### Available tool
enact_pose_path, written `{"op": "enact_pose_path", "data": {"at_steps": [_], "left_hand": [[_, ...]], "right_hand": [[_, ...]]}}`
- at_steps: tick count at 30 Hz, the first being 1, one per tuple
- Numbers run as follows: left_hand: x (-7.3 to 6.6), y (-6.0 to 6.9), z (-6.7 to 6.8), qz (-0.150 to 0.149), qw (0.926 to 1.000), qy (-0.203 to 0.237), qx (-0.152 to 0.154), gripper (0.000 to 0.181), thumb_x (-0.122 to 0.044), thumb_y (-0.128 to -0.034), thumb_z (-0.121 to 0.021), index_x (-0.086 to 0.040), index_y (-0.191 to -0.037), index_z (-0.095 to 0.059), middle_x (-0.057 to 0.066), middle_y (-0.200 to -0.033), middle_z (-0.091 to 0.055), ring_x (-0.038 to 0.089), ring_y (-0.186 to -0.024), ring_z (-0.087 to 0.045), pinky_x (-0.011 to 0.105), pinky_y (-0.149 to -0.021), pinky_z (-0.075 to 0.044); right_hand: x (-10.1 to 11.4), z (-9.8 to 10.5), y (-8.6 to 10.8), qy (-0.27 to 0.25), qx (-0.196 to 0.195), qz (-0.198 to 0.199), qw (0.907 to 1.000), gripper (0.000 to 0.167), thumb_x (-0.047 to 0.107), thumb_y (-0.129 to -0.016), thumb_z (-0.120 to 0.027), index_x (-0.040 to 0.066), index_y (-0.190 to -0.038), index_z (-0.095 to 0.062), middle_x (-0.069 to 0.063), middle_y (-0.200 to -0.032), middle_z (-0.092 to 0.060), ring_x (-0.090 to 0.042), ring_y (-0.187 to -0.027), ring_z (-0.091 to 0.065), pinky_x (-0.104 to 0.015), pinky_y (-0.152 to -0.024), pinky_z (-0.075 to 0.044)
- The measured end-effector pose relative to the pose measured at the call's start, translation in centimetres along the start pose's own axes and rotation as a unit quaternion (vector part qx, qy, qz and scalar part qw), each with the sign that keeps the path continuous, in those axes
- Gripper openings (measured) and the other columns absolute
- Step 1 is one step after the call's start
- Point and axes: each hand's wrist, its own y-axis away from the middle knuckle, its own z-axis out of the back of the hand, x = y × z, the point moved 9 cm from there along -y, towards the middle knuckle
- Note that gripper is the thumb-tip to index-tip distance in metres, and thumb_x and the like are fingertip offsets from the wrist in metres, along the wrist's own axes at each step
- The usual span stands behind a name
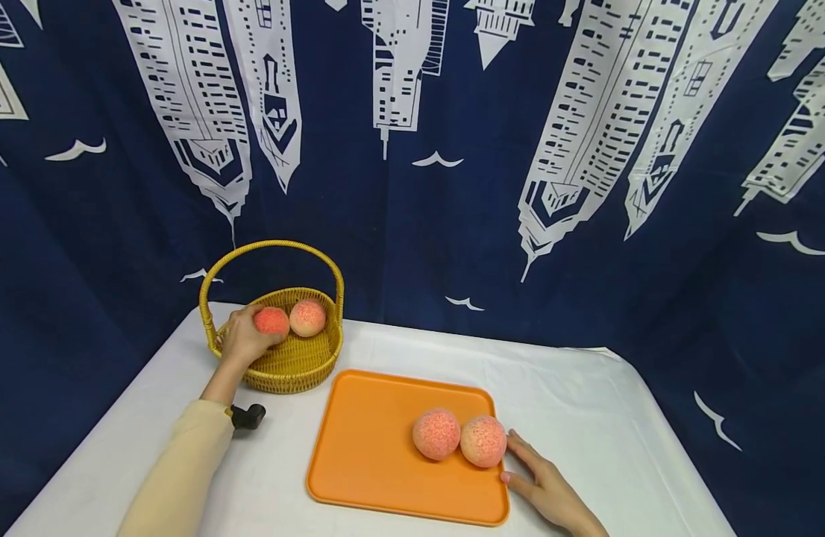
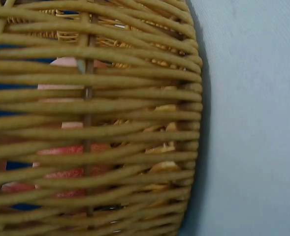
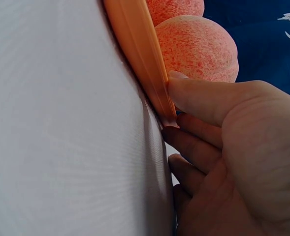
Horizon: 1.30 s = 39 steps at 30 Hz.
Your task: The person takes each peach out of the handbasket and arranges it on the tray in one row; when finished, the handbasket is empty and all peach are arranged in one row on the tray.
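Inside the wicker basket (image 1: 288,382) at the left, my left hand (image 1: 247,337) holds a reddish peach (image 1: 271,321), its fingers curled round the far side. A paler peach (image 1: 308,318) lies right beside it in the basket. In the left wrist view the basket's woven wall (image 2: 95,105) covers most of the hand and peach. Two more peaches (image 1: 436,434) (image 1: 483,441) sit side by side on the orange tray (image 1: 386,477), near its right edge. There my right hand (image 1: 550,488) touches the tray rim (image 3: 147,59) with its thumb, fingers relaxed and holding no peach.
The basket's tall arched handle (image 1: 273,243) stands over its opening, with my left forearm reaching in from the front left. White cloth (image 1: 587,403) covers the table. A dark blue curtain (image 1: 399,246) with white buildings and birds hangs behind it.
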Motion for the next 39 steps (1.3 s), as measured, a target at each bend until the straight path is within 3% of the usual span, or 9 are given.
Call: {"op": "enact_pose_path", "data": {"at_steps": [4, 10, 20, 27, 35, 39], "left_hand": [[0.2, -0.1, 0.0, 0.011, 0.9999, 0.002, -0.009, 0.081, -0.017, -0.0785, -0.078, 0.006, -0.145, -0.037, 0.034, -0.142, -0.037, 0.051, -0.130, -0.036, 0.064, -0.106, -0.032], [-0.1, 0.0, -0.2, 0.020, 0.9998, -0.005, 0.003, 0.082, -0.017, -0.0795, -0.078, 0.008, -0.144, -0.034, 0.035, -0.143, -0.039, 0.051, -0.132, -0.035, 0.062, -0.109, -0.031], [-0.3, 0.2, -0.1, 0.012, 0.9999, -0.005, -0.002, 0.077, -0.019, -0.0806, -0.077, 0.007, -0.142, -0.038, 0.033, -0.140, -0.044, 0.051, -0.129, -0.039, 0.062, -0.106, -0.034], [-0.5, 0.7, 0.3, -0.007, 0.9987, -0.040, -0.031, 0.077, -0.024, -0.0759, -0.079, 0.004, -0.139, -0.044, 0.032, -0.134, -0.050, 0.050, -0.122, -0.046, 0.063, -0.100, -0.037], [-0.9, 0.7, 0.9, -0.030, 0.9983, 0.009, -0.049, 0.078, -0.015, -0.0745, -0.079, 0.003, -0.141, -0.043, 0.033, -0.134, -0.046, 0.050, -0.125, -0.040, 0.064, -0.101, -0.034], [-1.5, 1.3, 1.2, -0.039, 0.9976, 0.031, -0.049, 0.078, -0.015, -0.0756, -0.080, 0.000, -0.143, -0.042, 0.033, -0.135, -0.044, 0.049, -0.125, -0.040, 0.064, -0.101, -0.033]], "right_hand": [[0.0, 0.2, -0.1, 0.004, -0.001, 0.003, 1.0000, 0.066, 0.038, -0.092, -0.065, 0.006, -0.146, -0.045, -0.020, -0.156, -0.033, -0.036, -0.144, -0.030, -0.055, -0.113, -0.029], [0.0, 0.3, 0.1, 0.010, -0.003, 0.005, 0.9999, 0.066, 0.039, -0.092, -0.064, 0.005, -0.146, -0.044, -0.019, -0.156, -0.033, -0.036, -0.144, -0.029, -0.056, -0.113, -0.028], [0.0, 0.2, 0.2, 0.004, 0.000, 0.002, 1.0000, 0.066, 0.038, -0.093, -0.064, 0.004, -0.146, -0.044, -0.020, -0.156, -0.032, -0.037, -0.145, -0.028, -0.056, -0.113, -0.028], [0.0, 0.1, 0.2, 0.003, 0.001, -0.002, 1.0000, 0.067, 0.039, -0.092, -0.064, 0.005, -0.146, -0.044, -0.020, -0.156, -0.031, -0.036, -0.145, -0.028, -0.057, -0.113, -0.028], [0.0, 0.0, 0.2, 0.008, 0.002, 0.000, 1.0000, 0.066, 0.038, -0.093, -0.063, 0.005, -0.146, -0.044, -0.020, -0.156, -0.032, -0.035, -0.145, -0.028, -0.049, -0.114, -0.030], [0.0, 0.0, 0.1, 0.002, 0.003, -0.001, 1.0000, 0.065, 0.038, -0.093, -0.064, 0.005, -0.146, -0.044, -0.020, -0.156, -0.032, -0.035, -0.145, -0.028, -0.053, -0.114, -0.029]]}}
